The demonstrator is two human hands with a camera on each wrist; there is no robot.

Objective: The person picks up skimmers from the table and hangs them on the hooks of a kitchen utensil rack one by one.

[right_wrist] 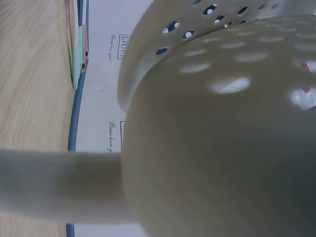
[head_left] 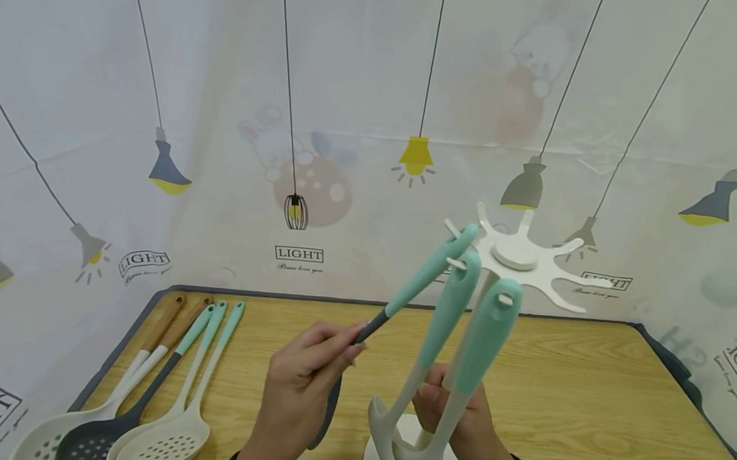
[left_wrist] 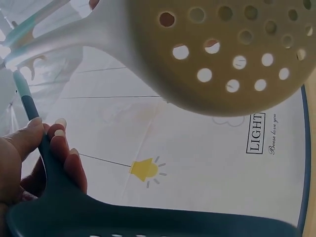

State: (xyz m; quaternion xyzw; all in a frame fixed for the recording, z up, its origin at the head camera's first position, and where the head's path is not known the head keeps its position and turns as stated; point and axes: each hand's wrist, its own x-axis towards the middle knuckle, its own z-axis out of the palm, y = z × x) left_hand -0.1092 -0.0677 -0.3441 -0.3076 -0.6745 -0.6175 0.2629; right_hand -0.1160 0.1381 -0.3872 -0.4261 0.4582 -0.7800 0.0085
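Observation:
My left hand [head_left: 304, 386] pinches a dark skimmer [left_wrist: 148, 217] by its thin shaft, between thumb and fingers. Its mint handle [head_left: 430, 272] slants up to the right, with its end overlapping an arm of a white utensil stand [head_left: 515, 253]. On other arms hang two white skimmers by mint handles [head_left: 450, 309], [head_left: 489, 335], the arm tips poking through the handle holes. Low on the stand, partly behind these skimmers, my right hand [head_left: 479, 426] grips the post. A white perforated head [right_wrist: 207, 133] fills much of the right wrist view, where the hand is hidden.
At the left of the wooden table [head_left: 577, 393] lies a row of ladles and skimmers: white ones with wooden handles [head_left: 163, 323], a dark one [head_left: 95, 446] and white ones [head_left: 164, 449] with mint handles. A printed lamp curtain [head_left: 363, 119] hangs behind the table.

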